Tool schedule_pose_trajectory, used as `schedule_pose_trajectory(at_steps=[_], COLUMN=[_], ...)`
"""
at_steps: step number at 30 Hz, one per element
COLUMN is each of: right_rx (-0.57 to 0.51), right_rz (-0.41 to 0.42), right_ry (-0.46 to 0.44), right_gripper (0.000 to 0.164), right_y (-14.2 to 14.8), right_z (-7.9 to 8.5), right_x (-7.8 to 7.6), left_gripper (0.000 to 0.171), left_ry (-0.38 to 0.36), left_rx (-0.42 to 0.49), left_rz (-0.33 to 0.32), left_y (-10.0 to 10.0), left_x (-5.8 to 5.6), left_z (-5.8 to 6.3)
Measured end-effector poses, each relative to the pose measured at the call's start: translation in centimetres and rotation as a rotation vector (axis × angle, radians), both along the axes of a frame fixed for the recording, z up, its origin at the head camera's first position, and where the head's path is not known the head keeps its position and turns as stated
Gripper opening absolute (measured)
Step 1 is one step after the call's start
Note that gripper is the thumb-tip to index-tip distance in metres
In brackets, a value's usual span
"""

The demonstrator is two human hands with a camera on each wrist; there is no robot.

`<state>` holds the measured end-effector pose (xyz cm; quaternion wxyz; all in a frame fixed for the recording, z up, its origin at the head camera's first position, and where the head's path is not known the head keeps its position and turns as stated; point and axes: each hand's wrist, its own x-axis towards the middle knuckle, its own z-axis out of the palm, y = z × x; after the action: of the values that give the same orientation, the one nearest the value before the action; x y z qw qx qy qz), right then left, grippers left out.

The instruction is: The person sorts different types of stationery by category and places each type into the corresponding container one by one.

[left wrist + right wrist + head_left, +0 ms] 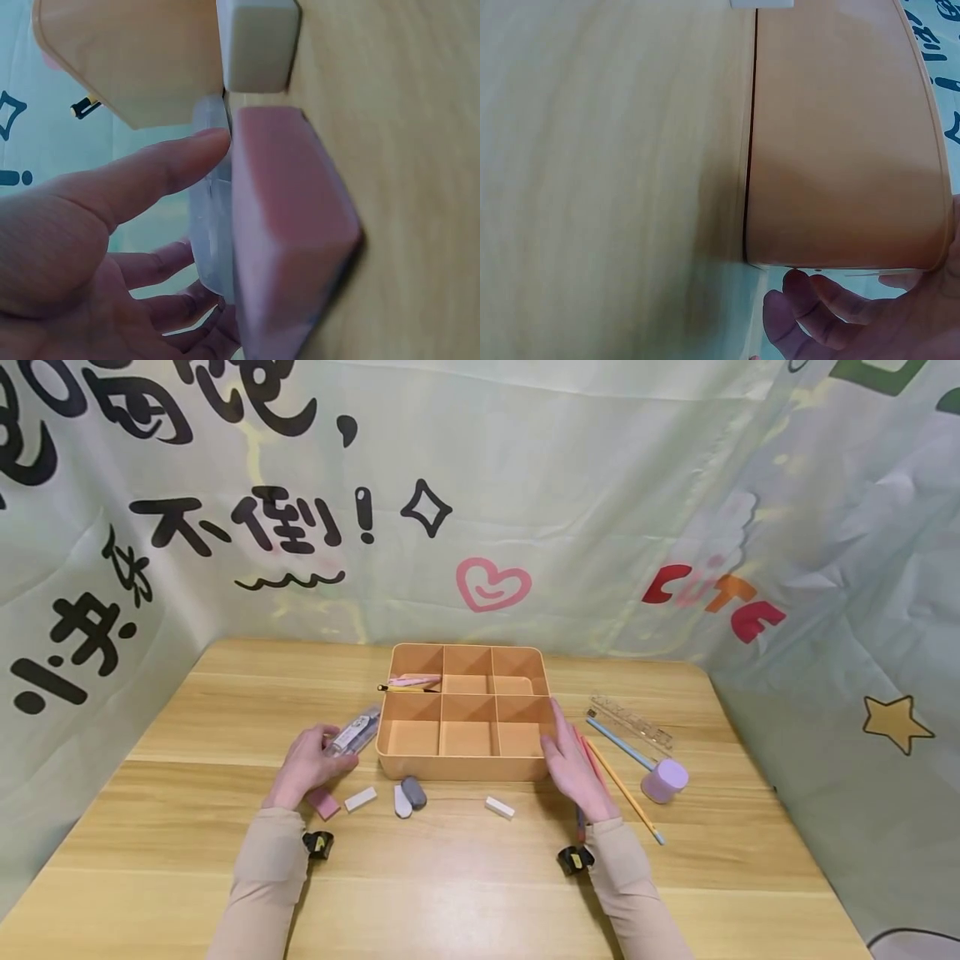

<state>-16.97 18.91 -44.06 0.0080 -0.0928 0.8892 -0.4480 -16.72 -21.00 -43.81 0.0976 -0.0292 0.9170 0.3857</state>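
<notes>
My left hand (311,764) grips a clear plastic case (355,733) with a pale label, left of the tan organizer box (450,768). In the left wrist view, the thumb lies along the near side of the translucent case (211,232) and the fingers are behind it. A pink eraser (292,180) lies close below that hand. My right hand (576,772) rests against the box's right side, its thumb by the front right corner. In the right wrist view, the fingers (810,300) lie beside the box's end wall, slightly bent. Pink and yellow pens (412,682) lie in the back left compartment.
White erasers (361,799) (499,807) and a grey-and-white eraser pair (413,792) lie before the box. On the right are a yellow pencil (626,792), a blue pencil (618,743), a clear ruler (630,722) and a purple cylinder (665,780). Printed cloth hangs behind the table.
</notes>
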Motion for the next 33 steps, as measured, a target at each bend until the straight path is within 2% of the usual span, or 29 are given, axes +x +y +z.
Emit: schedule_pose_trajectory(at_steps=[7,15,18,21,26,33], right_rx=[0.001,-0.003,0.004,0.011,0.015,0.019], right_rz=[-0.002,0.003,0.001,-0.002,-0.004,-0.002], right_ry=[-0.012,-0.017,-0.018,-0.017,-0.009,-0.006], right_gripper=[0.065,0.067,0.067,0.068,0.069,0.069], right_y=[0.1,0.0,0.0,0.1,0.1,0.0], right_z=[0.1,0.1,0.1,0.1,0.1,0.1], right_x=[0.0,0.0,0.0,0.0,-0.1,0.0], left_gripper=[0.069,0.069,0.068,0.065,0.060,0.057], left_ry=[-0.047,-0.075,-0.043,0.027,0.159,0.294], left_rx=[0.053,0.065,0.071,0.067,0.074,0.101], left_rz=[-0.008,-0.012,-0.020,-0.017,0.032,0.100], left_y=[-0.2,-0.4,-0.6,-0.7,-0.8,-0.6], left_x=[0.1,0.2,0.2,0.2,0.4,0.9], left_z=[0.2,0.6,0.8,1.2,2.0,3.2])
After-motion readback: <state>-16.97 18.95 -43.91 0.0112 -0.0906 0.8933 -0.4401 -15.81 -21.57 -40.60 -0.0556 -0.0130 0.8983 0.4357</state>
